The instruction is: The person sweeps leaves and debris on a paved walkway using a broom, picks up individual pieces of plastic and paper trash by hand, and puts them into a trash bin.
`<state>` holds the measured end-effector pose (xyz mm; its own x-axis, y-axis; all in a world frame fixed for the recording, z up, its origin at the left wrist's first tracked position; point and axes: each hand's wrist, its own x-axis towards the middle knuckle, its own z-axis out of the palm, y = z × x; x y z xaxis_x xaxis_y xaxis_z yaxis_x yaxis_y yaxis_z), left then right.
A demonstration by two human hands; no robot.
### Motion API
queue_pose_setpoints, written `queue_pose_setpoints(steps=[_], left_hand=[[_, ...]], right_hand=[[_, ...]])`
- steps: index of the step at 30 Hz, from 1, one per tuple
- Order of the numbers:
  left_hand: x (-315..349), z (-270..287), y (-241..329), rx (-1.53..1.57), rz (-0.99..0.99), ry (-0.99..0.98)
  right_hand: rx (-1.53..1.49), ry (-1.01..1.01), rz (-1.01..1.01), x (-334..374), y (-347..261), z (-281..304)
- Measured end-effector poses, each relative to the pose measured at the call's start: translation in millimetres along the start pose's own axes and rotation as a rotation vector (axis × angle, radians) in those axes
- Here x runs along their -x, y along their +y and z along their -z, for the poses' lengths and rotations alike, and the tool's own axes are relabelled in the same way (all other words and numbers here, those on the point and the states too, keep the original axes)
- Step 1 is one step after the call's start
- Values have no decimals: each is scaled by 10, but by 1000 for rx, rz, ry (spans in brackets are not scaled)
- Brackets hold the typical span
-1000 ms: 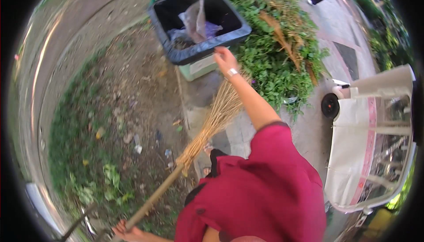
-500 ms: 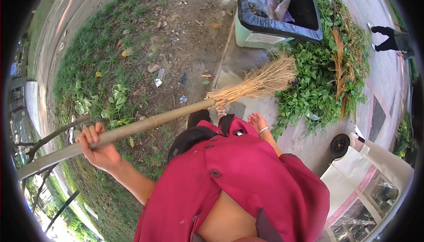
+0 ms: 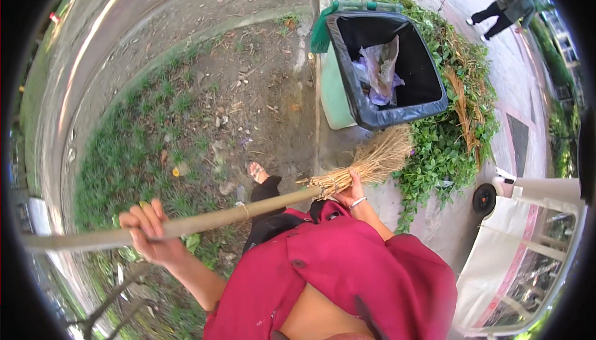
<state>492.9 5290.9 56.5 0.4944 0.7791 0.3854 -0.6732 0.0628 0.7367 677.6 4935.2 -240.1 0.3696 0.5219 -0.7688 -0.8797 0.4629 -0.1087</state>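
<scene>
A long broom (image 3: pixel 273 205) with a bamboo-like pole and a twig head (image 3: pixel 379 155) lies slantwise across the front of my body. My left hand (image 3: pixel 149 231) has its fingers wrapped round the pole, towards its far left end. At the base of the twig head my right hand (image 3: pixel 351 190) grips the bound twigs; part of that hand is hidden behind them. Just beyond the twig head stands a green wheeled bin (image 3: pixel 335 88) with its lid tipped back. Its black liner (image 3: pixel 428 60) is folded over the rim, and crumpled plastic (image 3: pixel 380 73) lies inside.
A heap of cut green branches (image 3: pixel 428 172) lies right of the bin. A white covered cart (image 3: pixel 496 240) with a black wheel (image 3: pixel 484 199) stands at the lower right. Another person (image 3: pixel 506 11) is on the paving. Grass and dirt (image 3: pixel 167 135) lie left, beside my sandalled foot (image 3: pixel 256 171).
My right hand has come from beside the broom onto the base of its twig head. My view has shifted nearer the bin, and a sandalled foot now shows on the dirt.
</scene>
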Motion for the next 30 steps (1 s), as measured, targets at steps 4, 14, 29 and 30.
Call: queue_pose_setpoints(steps=[4, 14, 29, 30], left_hand=[[-1672, 950, -303, 241, 46, 38], [-3902, 1889, -2341, 214, 650, 333], [-6136, 2659, -3794, -50, 706, 596], [-6355, 2613, -3818, -46, 699, 596]], right_hand=[[14, -80, 22, -161, 292, -950], [-139, 213, 372, -119, 384, -2923], [-271, -32, 522, -2251, -1341, -5412], [-249, -55, 518, -2322, -1461, -5663]])
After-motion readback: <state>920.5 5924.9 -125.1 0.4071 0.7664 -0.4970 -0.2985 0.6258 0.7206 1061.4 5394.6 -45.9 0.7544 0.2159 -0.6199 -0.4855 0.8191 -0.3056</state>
